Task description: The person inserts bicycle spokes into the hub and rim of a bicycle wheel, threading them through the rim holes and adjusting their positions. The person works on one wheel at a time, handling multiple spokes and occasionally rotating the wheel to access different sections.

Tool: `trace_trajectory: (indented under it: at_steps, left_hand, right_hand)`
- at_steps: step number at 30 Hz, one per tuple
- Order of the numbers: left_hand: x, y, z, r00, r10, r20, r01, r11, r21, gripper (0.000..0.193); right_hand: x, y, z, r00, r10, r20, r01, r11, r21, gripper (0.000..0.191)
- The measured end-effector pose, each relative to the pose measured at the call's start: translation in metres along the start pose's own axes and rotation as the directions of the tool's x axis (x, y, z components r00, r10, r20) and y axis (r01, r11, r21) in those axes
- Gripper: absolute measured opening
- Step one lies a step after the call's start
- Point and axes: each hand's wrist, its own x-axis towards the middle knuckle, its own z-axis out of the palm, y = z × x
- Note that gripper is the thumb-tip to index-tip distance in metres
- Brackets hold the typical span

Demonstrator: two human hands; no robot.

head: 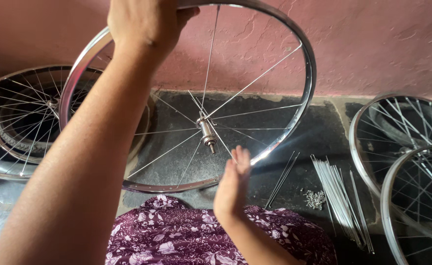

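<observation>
Rim of partly spoked wheel stands upright, left hand clamped over its top to steady it; below that grip, right hand fingers spread near hub, pinching nothing discernible.

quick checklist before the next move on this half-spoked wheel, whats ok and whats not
1. Left hand gripping the top of the rim: ok.
2. Right hand on a spoke: cannot tell; its fingertips are at the lower spokes, open.
3. Hub centred in the rim: ok, roughly.
4. Rim fully spoked: not ok, wide gaps remain.
5. Loose spokes in reach on the floor: ok.
6. Pile of small nipples beside them: ok.
</observation>
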Motion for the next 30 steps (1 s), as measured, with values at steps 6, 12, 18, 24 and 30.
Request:
trace_trajectory:
  at_steps: [6, 12, 18, 24, 30]
  left_hand:
    - [0.012, 0.005, -0.032, 0.991, 0.001, 0.133, -0.006, 0.999, 0.038, 0.031]
    - [-0.008, -0.006, -0.07, 0.987, -0.06, 0.151, 0.066, 0.997, -0.038, 0.031]
    - [-0.031, -0.036, -0.102, 0.985, -0.087, 0.152, 0.093, 0.995, -0.032, 0.034]
    - [-0.049, -0.067, -0.123, 0.994, -0.037, 0.103, 0.024, 0.992, 0.122, 0.037]
    - [-0.064, -0.083, -0.144, 0.989, 0.135, -0.066, -0.127, 0.986, 0.112, 0.027]
  right_hand:
    - [0.029, 0.022, 0.042, 0.812, -0.411, 0.415, 0.564, 0.37, -0.738, 0.087]
    - [0.035, -0.003, -0.034, 0.849, -0.397, 0.349, 0.508, 0.428, -0.748, 0.072]
    - [0.043, -0.031, -0.121, 0.948, 0.248, -0.199, -0.179, -0.1, -0.979, 0.064]
    - [0.021, -0.027, -0.104, 0.795, 0.334, -0.506, -0.361, -0.409, -0.838, 0.041]
    - [0.012, -0.027, -0.088, 0.706, 0.468, -0.531, -0.17, -0.616, -0.769, 0.059]
